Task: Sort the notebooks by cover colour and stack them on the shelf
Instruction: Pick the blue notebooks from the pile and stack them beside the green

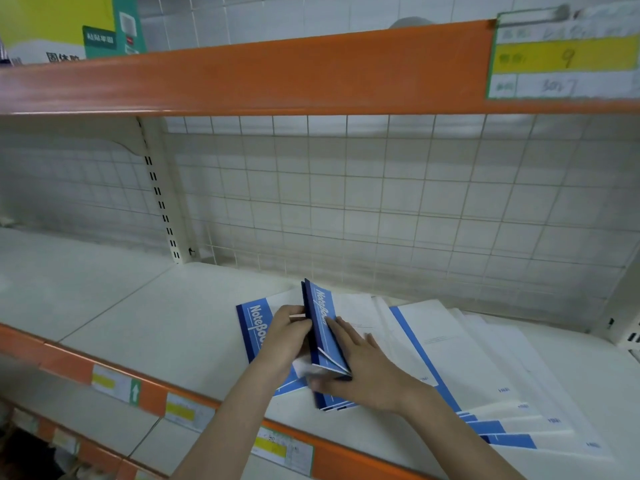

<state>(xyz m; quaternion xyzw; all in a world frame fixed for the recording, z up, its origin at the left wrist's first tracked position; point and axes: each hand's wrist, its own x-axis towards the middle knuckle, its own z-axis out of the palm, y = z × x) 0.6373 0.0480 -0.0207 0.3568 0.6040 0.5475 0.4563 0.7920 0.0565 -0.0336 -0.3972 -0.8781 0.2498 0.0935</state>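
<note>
I have a small batch of blue notebooks stood up on edge between my two hands, over the near part of the white shelf. Their long axis runs away from me toward the wire-grid back panel, spines up and leaning a little to the left, with the printed covers facing right. My left hand curls round the left face of the batch, thumb side up near the top edge; my right hand lies along the right face with the fingers nearly straight, pressing the covers, while the heel of that hand steadies the bottom corner near the shelf's front. So the left grips and the right flattens, and the batch is squeezed between them. Just left of it, partly under my left hand, a blue notebook lying flat shows its cover upward, its long axis likewise pointing toward the back. To the right a spread of white-covered notebooks fans out across the shelf, overlapping one another, blue strips showing at their near edges. I judge the next step is to tip the held batch leftward and down onto the flat blue one, so that matters most: that notebook lies directly to the left of my fingers, touching or nearly so, and my left hand is the nearer of the two and would have to slide out of the way first.
</note>
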